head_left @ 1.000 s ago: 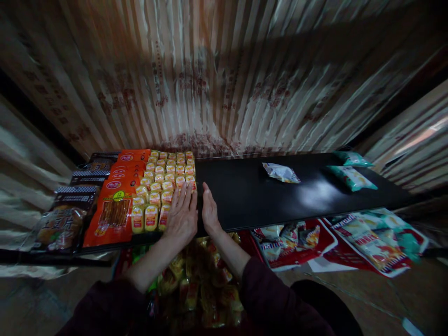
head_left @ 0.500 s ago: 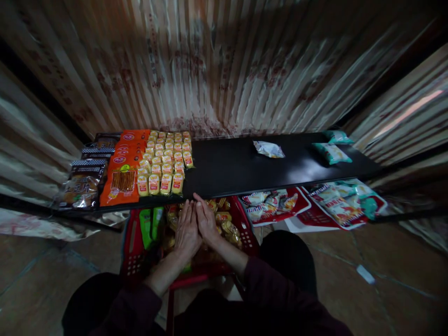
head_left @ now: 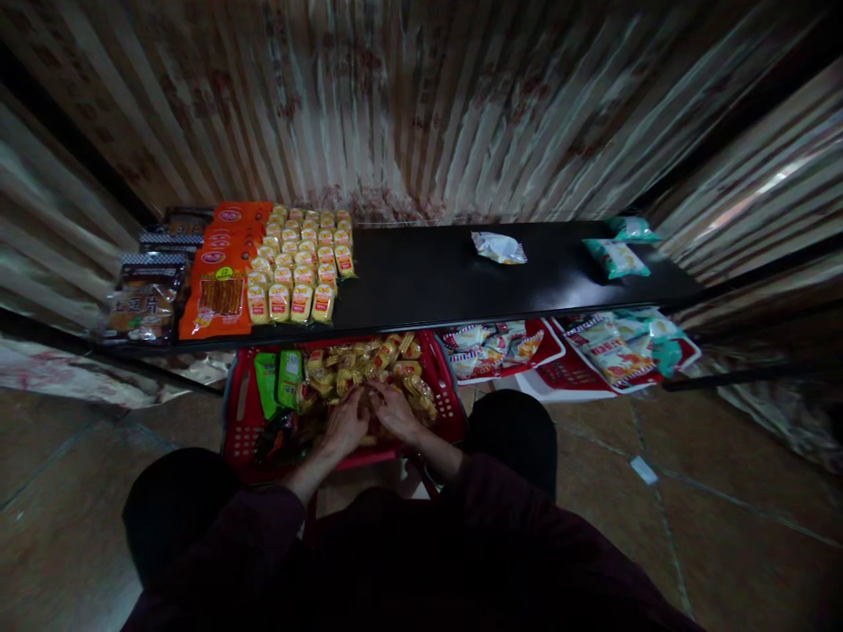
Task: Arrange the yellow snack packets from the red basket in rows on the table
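Both of my hands are down in a red basket (head_left: 451,386) below the shelf's front edge, among small yellow wrapped snack cakes (head_left: 329,373). My left hand (head_left: 349,421) reaches forward with its fingers stretched over the packets. Close on its right, my right hand (head_left: 395,412) slants inward, fingers apart and resting at the packets. Neither hand visibly lifts anything, though the fingertips are dim. Two green packets (head_left: 277,382) are in the basket's left part. On the shelf above, rows of similar snack cakes (head_left: 303,263) stand packed together.
The black shelf (head_left: 414,281) carries orange snack bags (head_left: 220,281), dark bags (head_left: 148,298), a white packet (head_left: 499,247) and teal packets (head_left: 617,257). Right of my basket are two more red baskets of bags (head_left: 493,347) (head_left: 612,351). A small white piece (head_left: 644,470) lies on the tiled floor.
My hands were pressed together at the shelf's front edge. They have moved down and apart into the basket, and the view has tilted lower.
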`<state>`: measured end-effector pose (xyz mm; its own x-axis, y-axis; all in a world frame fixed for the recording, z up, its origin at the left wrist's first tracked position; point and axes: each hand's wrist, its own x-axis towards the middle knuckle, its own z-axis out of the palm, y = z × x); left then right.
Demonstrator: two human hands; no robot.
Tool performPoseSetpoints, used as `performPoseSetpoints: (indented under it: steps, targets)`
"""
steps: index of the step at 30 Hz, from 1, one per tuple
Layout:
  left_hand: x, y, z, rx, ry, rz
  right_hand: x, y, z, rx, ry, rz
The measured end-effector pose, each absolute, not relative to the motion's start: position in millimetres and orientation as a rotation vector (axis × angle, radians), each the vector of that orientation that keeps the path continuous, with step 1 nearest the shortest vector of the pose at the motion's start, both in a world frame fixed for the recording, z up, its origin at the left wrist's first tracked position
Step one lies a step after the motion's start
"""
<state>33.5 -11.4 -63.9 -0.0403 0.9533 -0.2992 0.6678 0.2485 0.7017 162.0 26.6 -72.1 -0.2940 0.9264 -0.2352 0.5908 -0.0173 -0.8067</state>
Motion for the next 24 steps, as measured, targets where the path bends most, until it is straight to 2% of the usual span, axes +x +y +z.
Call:
performPoseSetpoints:
  steps: [6, 12, 24]
  targets:
    - [16, 6, -91, 1.059, 1.826, 0.533, 171, 47, -93, -1.776, -1.854, 1.312]
    - [19, 13, -121, 0.878, 1.695, 0.704, 166, 58, -105, -1.715, -1.835, 1.282]
    - [24, 10, -121, 0.577, 1.476, 0.830, 164, 65, -105, -1.711, -1.841, 1.500]
